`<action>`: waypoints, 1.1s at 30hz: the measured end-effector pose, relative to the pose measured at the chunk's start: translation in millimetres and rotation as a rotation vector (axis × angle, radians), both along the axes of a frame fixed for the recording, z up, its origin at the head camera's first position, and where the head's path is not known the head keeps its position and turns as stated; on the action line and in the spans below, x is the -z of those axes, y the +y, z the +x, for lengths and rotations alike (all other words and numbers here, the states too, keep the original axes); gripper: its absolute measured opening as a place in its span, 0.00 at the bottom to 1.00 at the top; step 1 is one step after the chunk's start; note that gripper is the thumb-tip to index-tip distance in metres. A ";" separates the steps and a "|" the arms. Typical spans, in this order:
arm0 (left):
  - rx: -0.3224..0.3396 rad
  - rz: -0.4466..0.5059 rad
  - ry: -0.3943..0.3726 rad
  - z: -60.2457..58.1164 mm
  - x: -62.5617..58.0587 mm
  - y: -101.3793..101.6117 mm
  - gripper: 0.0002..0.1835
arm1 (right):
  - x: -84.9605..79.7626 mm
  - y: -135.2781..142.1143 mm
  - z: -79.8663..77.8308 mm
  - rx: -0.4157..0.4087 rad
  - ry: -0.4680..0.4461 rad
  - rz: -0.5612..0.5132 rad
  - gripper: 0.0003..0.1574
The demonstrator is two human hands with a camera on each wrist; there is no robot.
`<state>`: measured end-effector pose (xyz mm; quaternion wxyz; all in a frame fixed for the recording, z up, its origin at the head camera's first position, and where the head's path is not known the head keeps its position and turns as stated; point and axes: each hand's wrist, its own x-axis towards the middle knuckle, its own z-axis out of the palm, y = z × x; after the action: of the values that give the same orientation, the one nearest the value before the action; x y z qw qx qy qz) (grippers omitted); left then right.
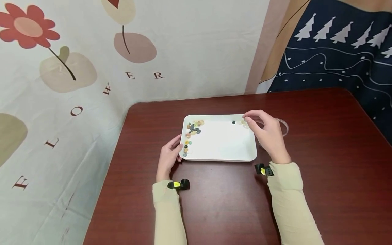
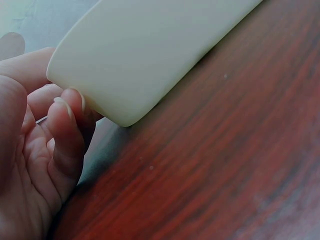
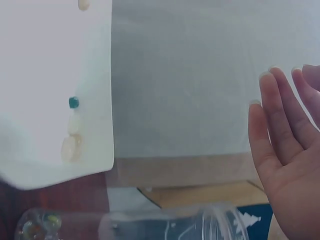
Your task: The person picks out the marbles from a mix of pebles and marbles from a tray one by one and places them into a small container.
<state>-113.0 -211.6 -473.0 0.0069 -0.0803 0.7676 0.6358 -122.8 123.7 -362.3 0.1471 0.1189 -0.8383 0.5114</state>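
A white tray [image 1: 220, 139] lies on the table, with its left side slightly raised. My left hand [image 1: 169, 153] grips its left edge, thumb on top and fingers curled beneath. Small coloured pebbles [image 1: 193, 130] line the left side of the tray. Near the far right corner sit a dark green pebble [image 1: 233, 122] and pale pebbles [image 3: 71, 148]. Over that corner hovers my right hand [image 1: 266, 131], thumb and index tips close together. Its other fingers are straight in the right wrist view; whether a pebble is between the tips does not show.
A clear plastic jar [image 3: 160, 225] with some pebbles in it lies behind my right hand. Dark red-brown table [image 1: 220, 200] surrounds the tray. A printed flower cloth [image 1: 196, 51] hangs at the back, and a navy cloth with tree shapes [image 1: 337, 61] at the right.
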 end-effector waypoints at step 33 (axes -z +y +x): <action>0.002 -0.012 0.010 2.7 -0.7 -1.0 0.19 | 10.9 -49.3 -67.1 -0.192 -0.180 0.139 0.11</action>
<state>-110.3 -212.6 -472.3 0.0032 -0.0761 0.7716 0.6315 -190.0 74.4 -373.2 0.0130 0.1619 -0.8662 0.4726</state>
